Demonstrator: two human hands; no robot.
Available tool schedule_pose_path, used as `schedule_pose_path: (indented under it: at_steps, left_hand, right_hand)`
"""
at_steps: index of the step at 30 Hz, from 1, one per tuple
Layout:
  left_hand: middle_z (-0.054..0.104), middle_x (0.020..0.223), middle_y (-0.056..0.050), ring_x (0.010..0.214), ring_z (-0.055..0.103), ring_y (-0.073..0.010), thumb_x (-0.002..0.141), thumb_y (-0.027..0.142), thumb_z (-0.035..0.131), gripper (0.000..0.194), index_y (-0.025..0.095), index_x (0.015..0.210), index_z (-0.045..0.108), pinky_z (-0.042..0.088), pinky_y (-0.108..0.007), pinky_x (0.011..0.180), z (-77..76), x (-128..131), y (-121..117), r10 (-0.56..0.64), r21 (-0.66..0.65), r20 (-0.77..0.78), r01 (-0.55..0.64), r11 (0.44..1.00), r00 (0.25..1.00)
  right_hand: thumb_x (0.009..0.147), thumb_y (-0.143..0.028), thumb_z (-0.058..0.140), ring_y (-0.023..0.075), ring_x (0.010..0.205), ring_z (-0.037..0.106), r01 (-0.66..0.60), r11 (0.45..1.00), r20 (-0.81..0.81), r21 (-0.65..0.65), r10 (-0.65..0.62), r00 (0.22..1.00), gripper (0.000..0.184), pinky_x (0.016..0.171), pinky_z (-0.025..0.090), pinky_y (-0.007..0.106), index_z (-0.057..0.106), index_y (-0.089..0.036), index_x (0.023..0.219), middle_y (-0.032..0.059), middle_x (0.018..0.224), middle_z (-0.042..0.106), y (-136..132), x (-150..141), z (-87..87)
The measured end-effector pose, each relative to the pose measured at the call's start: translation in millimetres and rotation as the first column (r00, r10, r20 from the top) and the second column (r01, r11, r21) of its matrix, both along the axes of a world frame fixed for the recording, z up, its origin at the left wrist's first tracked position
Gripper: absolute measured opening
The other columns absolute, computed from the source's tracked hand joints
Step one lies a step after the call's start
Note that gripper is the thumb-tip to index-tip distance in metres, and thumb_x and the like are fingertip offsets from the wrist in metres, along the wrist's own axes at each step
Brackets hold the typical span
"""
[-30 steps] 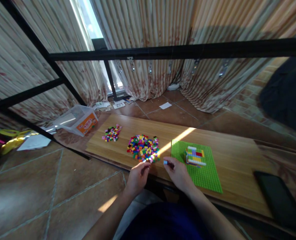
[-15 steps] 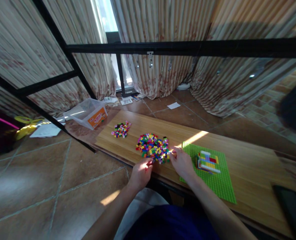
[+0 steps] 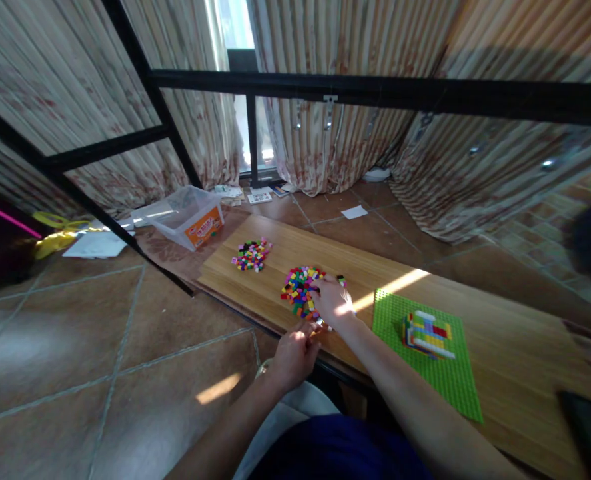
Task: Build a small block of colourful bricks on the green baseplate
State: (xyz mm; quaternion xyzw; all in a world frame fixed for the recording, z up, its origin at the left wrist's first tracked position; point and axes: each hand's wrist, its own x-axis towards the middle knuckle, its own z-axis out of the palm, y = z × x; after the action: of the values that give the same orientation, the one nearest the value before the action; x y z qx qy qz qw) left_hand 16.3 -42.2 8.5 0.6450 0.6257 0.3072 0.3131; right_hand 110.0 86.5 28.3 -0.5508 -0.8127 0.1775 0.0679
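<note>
A pile of small multicoloured building bricks [image 3: 298, 293] lies on the wooden tabletop. My right hand [image 3: 334, 300] is over the pile's right side, fingers bent down among the bricks; whatever is at its fingertips is hidden. At the pile's near edge, my left hand [image 3: 296, 355] is closed with curled fingers. A pale brick shows by its fingertips, but what it holds is unclear. To the right, a built block of stacked bricks [image 3: 429, 335], with white, yellow and red on top, stands on a green studded baseplate [image 3: 462, 387].
A smaller heap of bricks [image 3: 251, 255] lies farther left. Beyond it stands a clear plastic bin [image 3: 188, 217] with an orange label. A dark flat device [image 3: 588, 427] rests at the right end of the tabletop [image 3: 520, 360]. A black metal frame [image 3: 285, 85] crosses before the curtains.
My right hand has moved left from the pile's right edge to over the bricks. My left hand has shifted slightly right and nearer to me. The whole view has shifted a little.
</note>
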Motion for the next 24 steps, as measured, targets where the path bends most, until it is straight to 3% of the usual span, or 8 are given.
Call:
schedule_pose_path:
  at_steps: [9,16,20,24]
  left_hand:
    - [0.065,0.108,-0.006,0.079,0.061,-0.0147,0.08,0.016,0.052,0.031,0.021,0.108,0.062,0.051,-0.029,0.08,-7.2,-3,1,-0.002,0.027,0.086,0.0,1.0,0.996]
    - [0.063,0.116,-0.005,0.1,0.06,-0.0189,0.079,0.015,0.054,0.031,0.024,0.107,0.063,0.05,-0.032,0.089,-7.9,-3,2,-0.019,0.033,0.072,0.017,0.999,0.997]
    - [0.064,0.115,-0.004,0.1,0.061,-0.018,0.08,0.013,0.052,0.03,0.024,0.105,0.064,0.051,-0.032,0.089,-9.1,-3,1,-0.012,0.054,0.106,0.007,0.998,0.994]
    - [0.064,0.115,-0.006,0.095,0.063,-0.018,0.078,0.012,0.053,0.028,0.022,0.101,0.065,0.052,-0.032,0.086,-8.9,-3,2,-0.001,0.047,0.121,-0.005,0.999,0.993]
  right_hand:
    - [0.081,-0.016,0.054,0.0224,0.093,0.062,-0.131,0.991,-0.009,0.031,0.132,0.991,0.025,0.08,0.047,0.03,0.072,-0.022,0.096,0.0101,0.105,0.064,19,4,-8.5]
    - [0.083,-0.019,0.055,0.0211,0.09,0.062,-0.099,0.994,-0.085,0.056,0.104,0.991,0.021,0.076,0.048,0.029,0.072,-0.023,0.094,0.0091,0.105,0.063,12,6,-8.6]
    - [0.084,-0.019,0.054,0.0181,0.089,0.063,-0.052,0.995,-0.213,0.085,0.069,0.975,0.02,0.078,0.048,0.027,0.07,-0.023,0.096,0.0062,0.103,0.066,0,13,-2.1]
    - [0.084,-0.018,0.054,0.0176,0.087,0.064,0.004,0.996,-0.419,0.088,0.034,0.907,0.019,0.082,0.048,0.028,0.07,-0.02,0.094,0.0057,0.094,0.07,-20,35,0.6]
